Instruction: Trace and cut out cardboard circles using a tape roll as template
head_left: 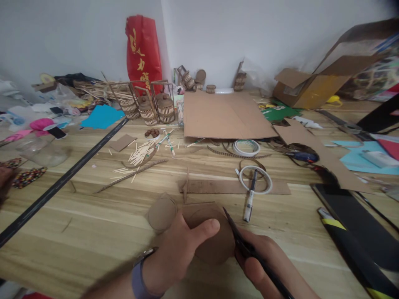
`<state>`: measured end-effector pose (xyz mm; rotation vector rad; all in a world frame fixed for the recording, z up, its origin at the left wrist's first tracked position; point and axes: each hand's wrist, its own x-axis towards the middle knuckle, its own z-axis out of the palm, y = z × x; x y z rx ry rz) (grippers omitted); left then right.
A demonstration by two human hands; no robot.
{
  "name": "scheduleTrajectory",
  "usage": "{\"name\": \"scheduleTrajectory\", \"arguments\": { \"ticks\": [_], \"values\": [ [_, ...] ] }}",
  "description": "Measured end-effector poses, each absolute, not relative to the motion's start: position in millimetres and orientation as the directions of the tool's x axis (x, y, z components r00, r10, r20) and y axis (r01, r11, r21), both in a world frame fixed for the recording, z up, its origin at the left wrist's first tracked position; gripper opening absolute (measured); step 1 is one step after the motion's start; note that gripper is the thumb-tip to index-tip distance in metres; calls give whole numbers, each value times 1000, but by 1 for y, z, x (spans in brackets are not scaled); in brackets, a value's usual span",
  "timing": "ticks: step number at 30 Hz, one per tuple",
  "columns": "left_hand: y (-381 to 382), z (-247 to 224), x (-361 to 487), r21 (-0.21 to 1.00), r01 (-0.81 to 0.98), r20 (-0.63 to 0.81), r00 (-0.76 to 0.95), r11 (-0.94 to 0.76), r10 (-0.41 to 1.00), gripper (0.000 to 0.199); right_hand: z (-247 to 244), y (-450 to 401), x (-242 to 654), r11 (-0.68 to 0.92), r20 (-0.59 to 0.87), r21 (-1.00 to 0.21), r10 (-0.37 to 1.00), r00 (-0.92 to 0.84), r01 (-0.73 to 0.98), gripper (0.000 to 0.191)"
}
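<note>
My left hand (177,253) grips a piece of brown cardboard (215,247), its thumb lying across the top face. A round outline shows on the cardboard, and its right side is curved while the upper left keeps straight edges. In my right hand (264,257) is a pair of black scissors (241,241), the blades pointing up and away along the cardboard's right edge. Whether the blades are apart is hard to make out. Left of the held piece, a cardboard disc (162,212) lies on the wooden table.
Beyond my hands lie a pen (250,199), a tape roll (268,189), a cardboard strip (212,187) and scattered sticks (141,153). A large cardboard sheet (227,114) and small lidded buckets (165,109) stand farther back. A dark flat bar (358,224) lies at right.
</note>
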<state>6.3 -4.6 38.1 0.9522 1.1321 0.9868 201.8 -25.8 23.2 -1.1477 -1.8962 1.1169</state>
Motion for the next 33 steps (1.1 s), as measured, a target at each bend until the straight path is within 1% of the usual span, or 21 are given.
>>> {"name": "scheduleTrajectory", "arguments": {
  "ticks": [4,10,12,18,24,29,33],
  "values": [
    [-4,41,7,949,-128,-268,151,287,952,28,22,-27,202,280,120,-889,906,-407,362,75],
    [-3,41,7,954,-140,-244,145,264,959,40,20,-28,203,274,120,-891,912,-393,363,75],
    [-3,40,7,954,-141,-244,146,265,959,42,21,-28,202,266,113,-892,914,-390,365,75],
    [-4,43,6,964,-87,-242,122,253,963,34,22,-24,202,225,63,-906,909,-412,358,81],
    [-3,47,7,966,-106,-220,129,234,967,44,21,-22,205,190,11,-921,885,-466,339,78],
    [-2,44,7,958,-141,-230,137,248,964,44,24,-24,204,193,18,-908,905,-425,371,79],
    [-2,45,7,964,-106,-229,129,243,965,39,24,-25,203,223,48,-901,903,-427,372,78]
  ]
}}
